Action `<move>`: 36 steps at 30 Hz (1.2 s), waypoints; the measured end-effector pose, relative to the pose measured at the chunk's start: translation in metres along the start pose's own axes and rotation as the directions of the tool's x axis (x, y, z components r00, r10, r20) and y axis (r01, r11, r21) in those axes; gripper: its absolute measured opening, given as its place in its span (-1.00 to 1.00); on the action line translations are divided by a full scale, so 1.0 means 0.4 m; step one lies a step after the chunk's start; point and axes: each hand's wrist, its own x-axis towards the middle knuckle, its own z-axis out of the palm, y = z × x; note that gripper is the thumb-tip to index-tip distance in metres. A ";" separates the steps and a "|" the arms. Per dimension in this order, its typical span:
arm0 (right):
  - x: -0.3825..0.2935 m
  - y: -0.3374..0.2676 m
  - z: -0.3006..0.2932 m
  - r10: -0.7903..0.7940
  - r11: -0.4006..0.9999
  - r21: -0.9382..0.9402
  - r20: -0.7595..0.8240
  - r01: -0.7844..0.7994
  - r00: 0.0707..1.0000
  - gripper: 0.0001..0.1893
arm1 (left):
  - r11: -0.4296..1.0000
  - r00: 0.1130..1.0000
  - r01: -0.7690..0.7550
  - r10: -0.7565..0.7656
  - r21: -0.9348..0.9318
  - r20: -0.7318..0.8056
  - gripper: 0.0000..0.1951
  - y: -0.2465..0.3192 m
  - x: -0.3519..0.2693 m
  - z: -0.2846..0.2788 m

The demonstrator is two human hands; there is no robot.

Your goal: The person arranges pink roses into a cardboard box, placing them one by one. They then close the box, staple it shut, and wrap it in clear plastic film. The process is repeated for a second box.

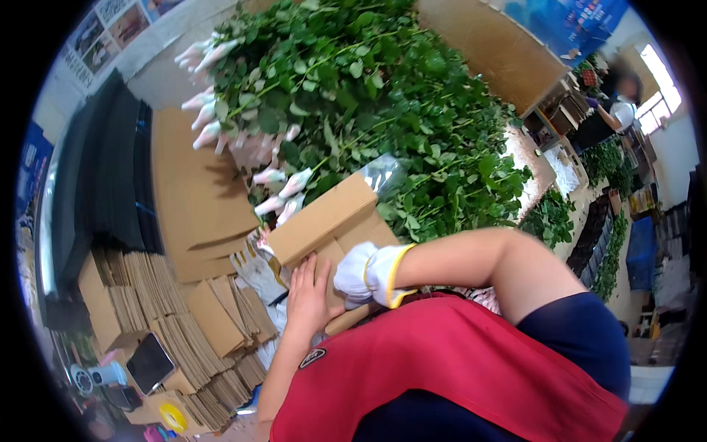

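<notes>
My bare left hand (310, 290) lies on a partly folded piece of brown cardboard (326, 218), its fingers spread a little. Close beside it, my right hand (359, 276), in a white work glove with a yellow edge, rests over the same cardboard; its fingers are mostly hidden, so its grip does not show. Just beyond the cardboard's far end is a sheet of clear plastic (381, 174). Long leafy rose stems (381, 99) are heaped beyond, with flower buds in white net sleeves (293, 185) at their left end. A white and yellow work glove (257, 268) lies left of my left hand.
Stacks of flattened cardboard (182, 337) stand at lower left, with a smartphone (150, 363), a roll of yellow tape (173, 417) and a small light-blue fan (105, 374). Large cardboard sheets (193, 188) and black sheeting (105, 177) are at left. A person (621, 108) works at far right.
</notes>
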 end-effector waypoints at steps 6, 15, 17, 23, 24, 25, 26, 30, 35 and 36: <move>-0.039 0.151 -0.043 -0.005 0.996 0.074 -0.586 0.060 0.810 -0.75 | 0.994 0.999 -0.050 0.051 -0.093 0.012 -0.22 0.018 -0.003 -0.029; -0.018 0.535 -0.189 0.508 0.823 0.120 -0.592 -0.555 0.625 -0.67 | 0.919 0.989 -0.082 0.026 -0.386 -0.147 -0.79 0.037 0.021 0.001; -0.061 0.530 -0.207 0.288 0.905 0.113 -0.873 -0.410 0.394 -0.76 | 0.923 0.985 -0.093 0.031 -0.373 -0.170 -0.79 0.041 0.019 0.007; -0.431 0.355 -0.287 -0.172 0.877 -0.155 -0.985 -0.454 0.004 -0.86 | 0.895 0.984 -0.079 -0.001 -0.439 -0.179 -0.79 0.015 -0.005 0.046; -0.487 0.317 -0.257 -0.164 0.867 -0.187 -0.982 -0.461 0.091 -0.85 | 0.879 0.983 -0.098 0.013 -0.467 -0.182 -0.79 0.001 -0.005 0.056; -0.512 0.283 -0.214 -0.167 0.899 -0.204 -0.978 -0.388 0.128 -0.82 | 0.861 0.982 -0.118 0.028 -0.495 -0.185 -0.79 -0.015 -0.001 0.064; -0.522 0.253 -0.154 -0.040 0.915 -0.165 -0.945 -0.368 0.323 -0.78 | 0.805 0.985 -0.109 0.010 -0.584 -0.170 -0.80 -0.031 0.000 0.072; -0.359 0.212 0.111 0.398 0.913 0.299 -0.497 -0.279 0.771 -0.52 | 0.091 0.964 0.238 -0.142 -0.967 0.223 -0.20 -0.090 0.010 0.070; -0.294 0.293 0.160 0.331 0.892 0.443 -0.501 -0.091 0.800 -0.53 | 0.451 0.968 0.208 0.032 -0.868 0.249 -0.47 -0.082 -0.035 0.030; -0.303 0.312 0.125 0.323 0.867 0.495 -0.641 0.054 0.696 -0.53 | 0.700 0.968 0.149 0.040 -0.699 0.247 -0.54 -0.074 -0.044 0.026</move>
